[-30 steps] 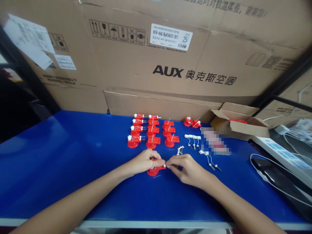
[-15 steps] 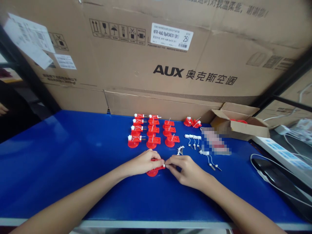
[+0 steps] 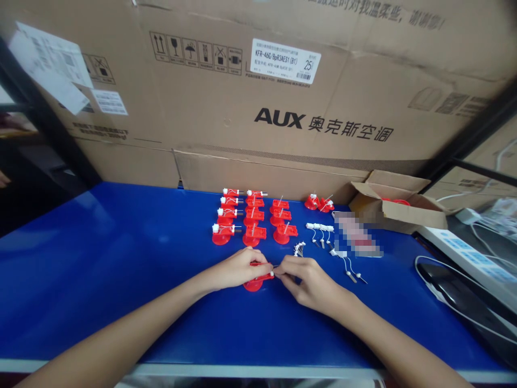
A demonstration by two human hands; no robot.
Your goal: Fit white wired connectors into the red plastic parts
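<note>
My left hand (image 3: 246,267) is closed on a red plastic stand (image 3: 253,284) with a round base, which rests on the blue table in front of me. The fingers hide much of its top. At the stand's right end, my right hand (image 3: 301,277) pinches a thin, pin-like piece, close to a small white bead (image 3: 272,274). Just beyond the right hand lies a little bunch of white-headed pins (image 3: 299,248). Farther right are white connectors with short wires (image 3: 320,227). More red stands (image 3: 254,233) are lined up in columns behind my hands.
Two red stands (image 3: 319,202) sit apart near the back. An open cardboard box (image 3: 398,207) holds red parts. A white power strip (image 3: 464,253) and a black object with a cable (image 3: 452,288) are at the right. A large carton (image 3: 226,118) walls the back.
My right fingertips have shifted very slightly away from the stand's end, so that a bit of the thin piece shows between the hands. My left hand keeps its hold.
</note>
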